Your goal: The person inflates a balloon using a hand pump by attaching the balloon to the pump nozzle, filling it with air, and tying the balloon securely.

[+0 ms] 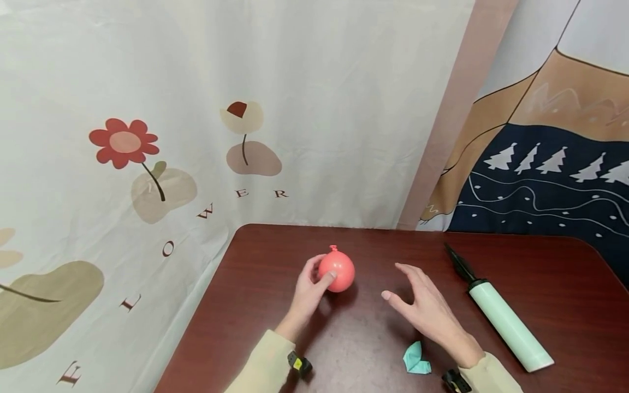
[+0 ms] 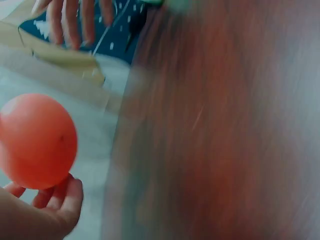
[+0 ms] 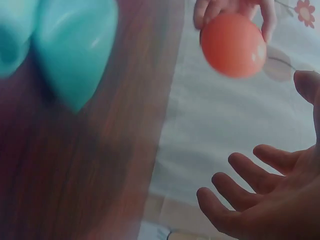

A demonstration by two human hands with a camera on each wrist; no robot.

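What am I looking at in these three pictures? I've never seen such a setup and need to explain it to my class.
There is no robot here, just a person's two bare hands. The widest picture is taken from the head, looking forward and down; the other two are taken from the left and right wrists.

The left hand holds a tied red balloon between thumb and fingers. The right hand is open and holds nothing.

On the brown table lie a pale green pump with a black nozzle, and a limp teal piece, perhaps an uninflated balloon.
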